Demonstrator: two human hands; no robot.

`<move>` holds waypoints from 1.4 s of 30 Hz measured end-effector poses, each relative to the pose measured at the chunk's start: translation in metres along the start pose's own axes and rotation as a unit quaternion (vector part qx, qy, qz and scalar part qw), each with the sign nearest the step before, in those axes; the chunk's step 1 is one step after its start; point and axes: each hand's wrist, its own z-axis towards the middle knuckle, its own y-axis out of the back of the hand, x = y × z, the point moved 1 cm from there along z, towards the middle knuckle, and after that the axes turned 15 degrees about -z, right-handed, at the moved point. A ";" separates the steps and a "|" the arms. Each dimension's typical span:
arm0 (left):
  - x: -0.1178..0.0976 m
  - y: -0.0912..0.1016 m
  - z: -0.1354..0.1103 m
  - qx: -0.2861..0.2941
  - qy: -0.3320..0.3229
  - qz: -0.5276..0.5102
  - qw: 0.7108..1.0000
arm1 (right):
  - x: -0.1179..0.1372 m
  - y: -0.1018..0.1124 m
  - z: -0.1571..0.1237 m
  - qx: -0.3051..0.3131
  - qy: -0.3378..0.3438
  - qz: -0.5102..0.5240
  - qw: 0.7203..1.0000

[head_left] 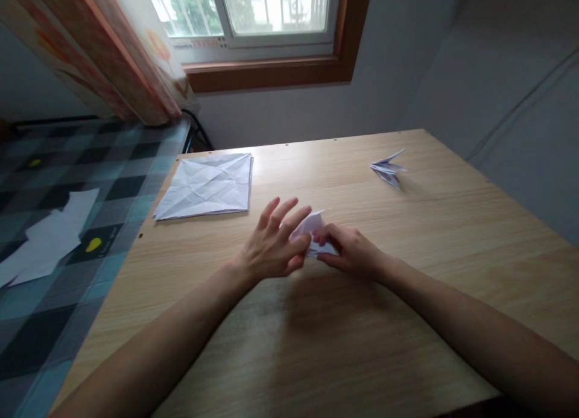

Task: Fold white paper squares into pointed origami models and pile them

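Note:
A small folded piece of white paper (312, 226) lies on the wooden table (407, 273) near its middle, held between both hands. My left hand (274, 243) pinches its left side with thumb and forefinger, the other fingers spread upward. My right hand (350, 252) grips the paper's right side with fingers curled on it. Much of the paper is hidden by the fingers.
A stack of creased white square sheets (205, 184) lies at the table's back left. A finished folded paper figure (388, 168) sits at the back right. Left of the table is a bed with a checked cover (67, 164) and loose white paper (47, 234). A window and curtain stand behind.

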 end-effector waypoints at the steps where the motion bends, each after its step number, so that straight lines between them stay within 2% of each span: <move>1: 0.000 0.002 0.000 -0.012 -0.015 0.014 1.000 | 0.000 0.000 0.000 -0.003 0.005 -0.010 1.000; 4: 0.002 0.007 0.001 -0.033 -0.045 0.050 0.997 | -0.001 -0.002 0.000 -0.011 0.051 -0.045 0.998; 7: 0.006 0.011 0.003 -0.010 -0.046 0.055 0.997 | -0.001 -0.003 0.001 -0.026 0.085 -0.059 0.994; 13: 0.011 0.013 0.005 0.082 -0.039 0.022 0.996 | -0.001 -0.002 0.001 -0.033 0.062 -0.087 0.994; 17: 0.013 0.013 0.007 0.102 -0.017 0.005 0.995 | 0.001 0.001 0.001 -0.019 0.051 -0.079 0.995; 20: 0.013 0.012 0.009 0.094 0.005 0.027 0.995 | 0.001 0.001 0.003 -0.012 0.033 -0.074 0.997; 25: 0.007 0.006 0.011 0.042 0.017 0.058 0.997 | 0.001 0.000 0.003 -0.009 0.013 -0.089 0.996; 29: 0.004 0.002 0.012 0.052 0.039 0.070 0.995 | 0.000 -0.001 0.003 -0.010 0.000 -0.072 0.997; 36: 0.005 -0.004 0.008 0.040 0.080 0.054 0.994 | 0.001 -0.003 0.007 -0.024 0.076 -0.091 0.993; 40: 0.004 -0.008 0.006 -0.011 0.141 0.008 0.990 | 0.000 -0.005 0.007 -0.027 0.110 -0.115 0.987; 42: 0.006 -0.010 0.005 -0.017 0.179 -0.022 0.983 | 0.000 -0.005 0.006 -0.032 0.125 -0.118 0.985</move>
